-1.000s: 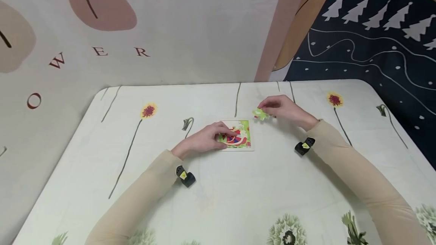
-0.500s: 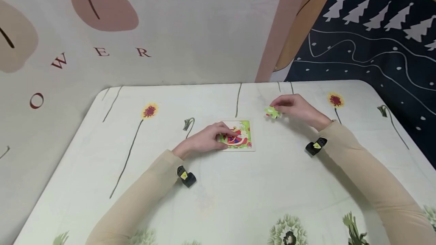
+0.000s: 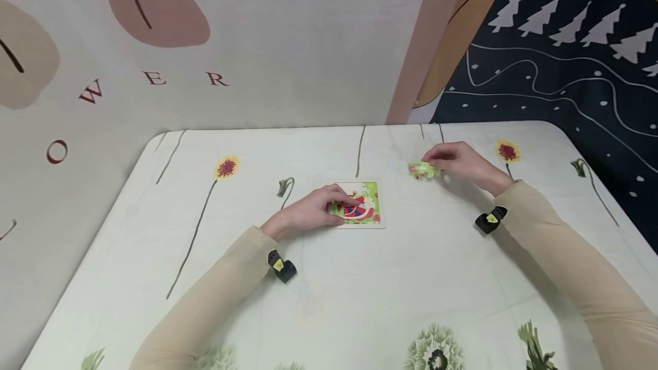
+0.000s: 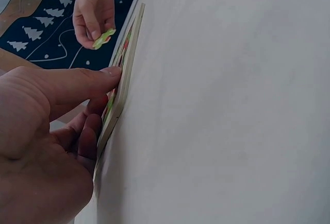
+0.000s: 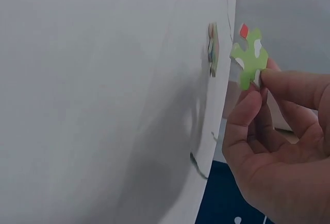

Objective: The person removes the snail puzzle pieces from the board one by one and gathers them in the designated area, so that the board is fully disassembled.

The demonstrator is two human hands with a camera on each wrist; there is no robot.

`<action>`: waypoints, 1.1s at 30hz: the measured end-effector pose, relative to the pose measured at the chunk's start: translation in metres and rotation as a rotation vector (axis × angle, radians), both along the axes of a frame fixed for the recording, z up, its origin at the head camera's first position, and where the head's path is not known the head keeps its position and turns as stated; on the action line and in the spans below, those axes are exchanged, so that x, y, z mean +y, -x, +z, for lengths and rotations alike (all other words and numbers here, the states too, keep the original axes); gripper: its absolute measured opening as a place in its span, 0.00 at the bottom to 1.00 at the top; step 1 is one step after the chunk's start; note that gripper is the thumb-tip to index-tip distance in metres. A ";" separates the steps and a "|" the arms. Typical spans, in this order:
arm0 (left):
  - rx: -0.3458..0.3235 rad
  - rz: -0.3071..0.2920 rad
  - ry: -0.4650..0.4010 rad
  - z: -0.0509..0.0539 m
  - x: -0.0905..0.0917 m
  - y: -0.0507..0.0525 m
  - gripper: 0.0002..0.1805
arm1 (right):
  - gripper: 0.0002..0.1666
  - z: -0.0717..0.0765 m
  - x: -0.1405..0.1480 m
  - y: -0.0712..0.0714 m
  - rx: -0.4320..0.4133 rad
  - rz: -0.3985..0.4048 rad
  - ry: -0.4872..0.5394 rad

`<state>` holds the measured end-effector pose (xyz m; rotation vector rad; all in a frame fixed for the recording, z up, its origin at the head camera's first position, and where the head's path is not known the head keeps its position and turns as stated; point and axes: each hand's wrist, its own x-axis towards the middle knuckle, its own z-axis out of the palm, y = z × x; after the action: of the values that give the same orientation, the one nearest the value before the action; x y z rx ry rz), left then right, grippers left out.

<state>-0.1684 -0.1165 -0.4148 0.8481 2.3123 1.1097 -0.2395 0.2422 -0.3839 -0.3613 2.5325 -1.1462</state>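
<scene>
We record a flower-printed white tabletop, navy tree-patterned backdrop at two o'clock. Left hand grips the puzzle board, just above centre; right hand, at its two o'clock, pinches a green piece.

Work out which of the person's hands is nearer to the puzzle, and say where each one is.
Left. The left hand holds the puzzle at its left side. The right hand is apart from it, off to the right and farther back, pinching a green piece.
</scene>
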 end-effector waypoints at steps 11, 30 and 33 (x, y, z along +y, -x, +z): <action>0.004 0.008 0.018 0.001 0.000 0.000 0.24 | 0.15 -0.002 0.009 0.004 0.020 0.007 -0.005; 0.011 -0.003 0.018 -0.001 0.000 0.001 0.24 | 0.13 -0.010 0.008 0.012 0.050 0.025 -0.092; 0.006 -0.001 0.021 -0.002 0.001 0.001 0.24 | 0.13 -0.011 0.008 0.013 0.059 0.033 -0.098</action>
<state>-0.1696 -0.1158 -0.4164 0.8461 2.3239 1.0823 -0.2524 0.2502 -0.3950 -0.4157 2.6124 -1.0092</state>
